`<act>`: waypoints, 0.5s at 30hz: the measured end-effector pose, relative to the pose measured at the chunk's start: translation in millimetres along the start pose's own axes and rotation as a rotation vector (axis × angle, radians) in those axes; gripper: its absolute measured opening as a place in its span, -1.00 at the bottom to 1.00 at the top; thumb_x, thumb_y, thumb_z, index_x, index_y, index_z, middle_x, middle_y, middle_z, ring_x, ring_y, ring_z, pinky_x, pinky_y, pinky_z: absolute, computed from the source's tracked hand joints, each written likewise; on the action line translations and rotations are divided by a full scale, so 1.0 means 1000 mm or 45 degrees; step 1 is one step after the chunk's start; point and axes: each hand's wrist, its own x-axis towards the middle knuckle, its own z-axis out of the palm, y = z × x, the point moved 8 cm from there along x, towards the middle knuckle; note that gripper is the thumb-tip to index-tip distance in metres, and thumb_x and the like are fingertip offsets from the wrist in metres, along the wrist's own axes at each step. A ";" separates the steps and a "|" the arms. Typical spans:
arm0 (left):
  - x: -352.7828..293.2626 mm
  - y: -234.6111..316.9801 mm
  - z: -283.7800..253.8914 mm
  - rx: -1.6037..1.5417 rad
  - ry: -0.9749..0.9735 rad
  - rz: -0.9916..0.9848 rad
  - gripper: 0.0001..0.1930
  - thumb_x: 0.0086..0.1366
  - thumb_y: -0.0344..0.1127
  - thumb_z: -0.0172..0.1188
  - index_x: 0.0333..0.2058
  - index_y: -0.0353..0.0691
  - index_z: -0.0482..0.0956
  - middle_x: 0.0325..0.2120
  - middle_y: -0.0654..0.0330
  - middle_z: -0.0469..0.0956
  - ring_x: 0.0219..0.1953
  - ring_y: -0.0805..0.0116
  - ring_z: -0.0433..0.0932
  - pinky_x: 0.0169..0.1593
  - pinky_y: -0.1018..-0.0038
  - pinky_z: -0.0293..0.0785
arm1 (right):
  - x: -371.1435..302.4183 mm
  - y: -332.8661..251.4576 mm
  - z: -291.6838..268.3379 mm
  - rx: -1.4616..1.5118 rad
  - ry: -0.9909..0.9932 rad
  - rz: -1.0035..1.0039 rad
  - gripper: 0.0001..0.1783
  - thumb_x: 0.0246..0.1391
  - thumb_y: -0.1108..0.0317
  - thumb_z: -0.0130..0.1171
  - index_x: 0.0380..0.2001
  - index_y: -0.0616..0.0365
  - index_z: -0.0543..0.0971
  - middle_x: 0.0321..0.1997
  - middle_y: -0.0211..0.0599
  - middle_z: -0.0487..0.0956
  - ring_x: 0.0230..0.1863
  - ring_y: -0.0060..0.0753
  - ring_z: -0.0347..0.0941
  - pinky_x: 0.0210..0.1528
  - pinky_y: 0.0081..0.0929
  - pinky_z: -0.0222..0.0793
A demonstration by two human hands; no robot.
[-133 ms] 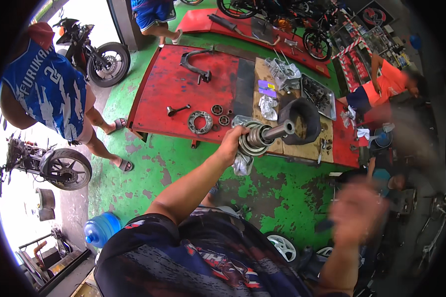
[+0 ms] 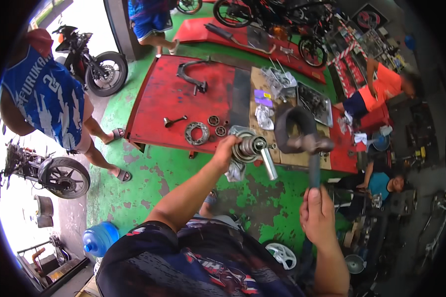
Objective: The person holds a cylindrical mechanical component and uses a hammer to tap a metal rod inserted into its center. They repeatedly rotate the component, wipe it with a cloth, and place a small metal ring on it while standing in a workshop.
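Observation:
My left hand [image 2: 225,154] is closed around a round metal engine part [image 2: 246,147] with stacked rings like a bearing, held out in front of the workbench. A crumpled white rag [image 2: 236,172] hangs beneath it. From the part's near end a shiny steel tube [image 2: 269,164] slants downward; whether it still touches is unclear. My right hand [image 2: 317,214] is wrapped around the handle of a hammer [image 2: 314,171]. Its head, slightly blurred, is up to the right of the tube, apart from it, in front of a dark hollow block [image 2: 283,133] on the bench.
The red bench [image 2: 158,99] carries a ring-shaped metal plate [image 2: 196,133], bearings [image 2: 213,121], a connecting rod [image 2: 175,121], a curved dark bracket [image 2: 192,76] and a parts tray [image 2: 314,103]. People stand at left [image 2: 47,94] and right [image 2: 379,91]. A water jug [image 2: 100,238] sits at lower left.
The hammer has come into clear sight as my blurred right hand moved left. The steel tube, earlier pointing right in line with the part, now tips downward.

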 end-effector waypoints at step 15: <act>0.001 0.033 0.006 -0.078 -0.091 -0.084 -0.44 0.28 0.01 -0.09 0.06 -0.32 0.52 -0.15 -0.03 0.68 -0.21 0.09 0.71 -0.15 0.18 0.72 | -0.033 0.149 -0.029 0.446 0.186 0.536 -0.54 0.42 -0.10 -0.03 -0.21 0.12 0.46 -0.65 -0.51 0.29 -0.65 -0.66 0.24 -0.62 -0.57 0.13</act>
